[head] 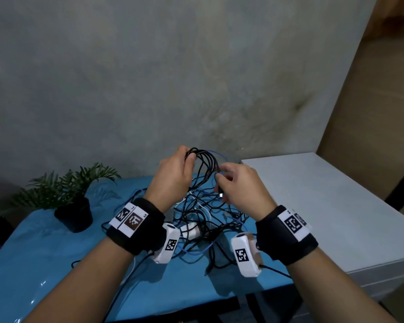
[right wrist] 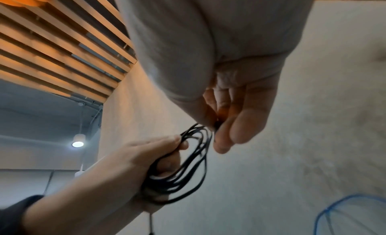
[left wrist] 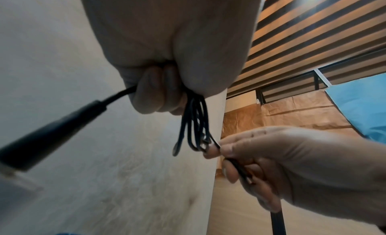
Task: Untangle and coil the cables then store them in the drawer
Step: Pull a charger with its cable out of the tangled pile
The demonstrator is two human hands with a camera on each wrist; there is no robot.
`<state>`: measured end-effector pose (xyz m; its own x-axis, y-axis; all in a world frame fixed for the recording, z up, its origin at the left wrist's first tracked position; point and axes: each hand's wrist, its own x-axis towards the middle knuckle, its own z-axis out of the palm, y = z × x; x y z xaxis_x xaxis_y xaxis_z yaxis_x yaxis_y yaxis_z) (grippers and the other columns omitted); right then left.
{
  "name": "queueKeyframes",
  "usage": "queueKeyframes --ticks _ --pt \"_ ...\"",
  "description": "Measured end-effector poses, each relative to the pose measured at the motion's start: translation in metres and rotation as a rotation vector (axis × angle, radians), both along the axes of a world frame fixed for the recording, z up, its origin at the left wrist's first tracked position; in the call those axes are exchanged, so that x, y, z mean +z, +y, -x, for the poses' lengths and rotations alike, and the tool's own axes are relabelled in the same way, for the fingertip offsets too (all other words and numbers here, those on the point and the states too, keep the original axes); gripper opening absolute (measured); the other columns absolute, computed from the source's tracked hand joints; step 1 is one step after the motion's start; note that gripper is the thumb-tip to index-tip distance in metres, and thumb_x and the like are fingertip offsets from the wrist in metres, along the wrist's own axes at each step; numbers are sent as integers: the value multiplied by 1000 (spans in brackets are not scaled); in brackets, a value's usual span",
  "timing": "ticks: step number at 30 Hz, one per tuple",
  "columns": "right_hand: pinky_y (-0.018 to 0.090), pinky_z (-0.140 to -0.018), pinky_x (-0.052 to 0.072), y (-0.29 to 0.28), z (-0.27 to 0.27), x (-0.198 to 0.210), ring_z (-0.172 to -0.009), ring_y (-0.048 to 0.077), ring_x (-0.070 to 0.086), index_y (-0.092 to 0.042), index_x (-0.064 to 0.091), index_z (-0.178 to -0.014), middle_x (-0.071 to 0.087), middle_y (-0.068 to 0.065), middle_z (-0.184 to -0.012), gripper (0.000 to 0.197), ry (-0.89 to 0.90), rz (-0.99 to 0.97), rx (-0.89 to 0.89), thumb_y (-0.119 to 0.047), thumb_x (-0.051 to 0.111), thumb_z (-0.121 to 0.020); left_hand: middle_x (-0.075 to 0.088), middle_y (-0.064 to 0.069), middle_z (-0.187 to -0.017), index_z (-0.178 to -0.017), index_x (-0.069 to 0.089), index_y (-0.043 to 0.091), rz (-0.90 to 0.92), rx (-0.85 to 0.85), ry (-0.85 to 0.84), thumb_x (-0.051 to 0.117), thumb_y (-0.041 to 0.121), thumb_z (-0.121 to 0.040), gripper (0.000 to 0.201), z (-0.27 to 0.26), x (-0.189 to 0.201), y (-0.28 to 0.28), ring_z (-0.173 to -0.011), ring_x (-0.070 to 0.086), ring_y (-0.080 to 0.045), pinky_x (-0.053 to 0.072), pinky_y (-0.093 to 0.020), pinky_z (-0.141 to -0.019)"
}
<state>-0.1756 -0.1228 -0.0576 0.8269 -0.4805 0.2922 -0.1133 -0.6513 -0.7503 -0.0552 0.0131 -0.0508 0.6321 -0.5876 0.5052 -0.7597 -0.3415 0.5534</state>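
My left hand (head: 181, 166) is raised above the table and grips a coil of black cable (head: 207, 159) made of several loops (left wrist: 194, 129) (right wrist: 183, 164). One plug end of that cable (left wrist: 52, 131) sticks out past my left fingers. My right hand (head: 233, 183) pinches the same black cable (left wrist: 217, 146) just right of the coil, with a strand running down through its fingers. Under both hands a tangle of black, blue and white cables (head: 203, 220) lies on the blue table (head: 44, 264). No drawer is visible.
A potted fern (head: 72, 201) stands at the table's back left. A white cabinet (head: 324, 206) adjoins the table on the right. A grey wall (head: 173, 78) rises just behind. A loose blue cable loop (right wrist: 344, 217) hangs near my right wrist.
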Motion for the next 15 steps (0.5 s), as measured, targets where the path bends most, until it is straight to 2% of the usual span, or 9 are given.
queueKeyframes --ticks 2,4,6,8,10,12,15 --pt "37 -68 61 -12 2 3 -64 10 67 -19 71 -111 72 -5 -80 18 -47 104 -67 -22 55 -103 55 -2 -71 -95 49 18 -29 -57 21 37 33 -109 24 -2 4 3 -62 48 -11 32 -22 -53" --pt "41 -74 60 -24 1 2 -73 13 68 -20 71 -103 71 -6 -84 14 -108 172 -141 -23 58 -102 56 -6 -73 -92 51 24 -20 -171 97 38 33 -109 23 -4 5 5 -60 46 -12 39 -33 -60" --pt "41 -78 60 -30 -5 -5 -79 16 69 -17 73 -99 69 -2 -92 12 -189 133 -152 -21 61 -101 47 2 -66 -92 53 23 72 -308 267 38 29 -110 24 -1 4 4 -55 40 -10 39 -34 -57" --pt "38 -79 61 -26 -9 -11 -82 19 72 -13 73 -99 71 4 -94 11 -281 -159 -88 -15 62 -100 38 10 -60 -94 53 15 171 -417 450 36 24 -111 25 4 4 0 -51 35 -9 32 -24 -49" --pt "31 -72 60 -17 -12 -14 -82 24 71 -10 72 -98 72 7 -90 12 -334 -550 29 -10 60 -101 35 10 -58 -95 53 12 211 -447 503 35 21 -111 25 8 3 -4 -49 34 -7 30 -19 -46" --pt "24 -64 57 -5 -11 -14 -76 23 71 -5 68 -105 72 11 -89 14 -332 -868 149 -5 54 -101 42 11 -57 -95 54 13 201 -404 441 37 24 -111 25 9 1 -8 -52 39 -7 35 -20 -50" --pt "24 -63 58 4 -11 -11 -72 19 73 -3 65 -112 71 10 -84 16 -317 -1234 258 -6 52 -102 57 5 -69 -96 55 19 131 -262 201 41 33 -109 23 7 -4 -9 -63 53 -11 44 -35 -63"
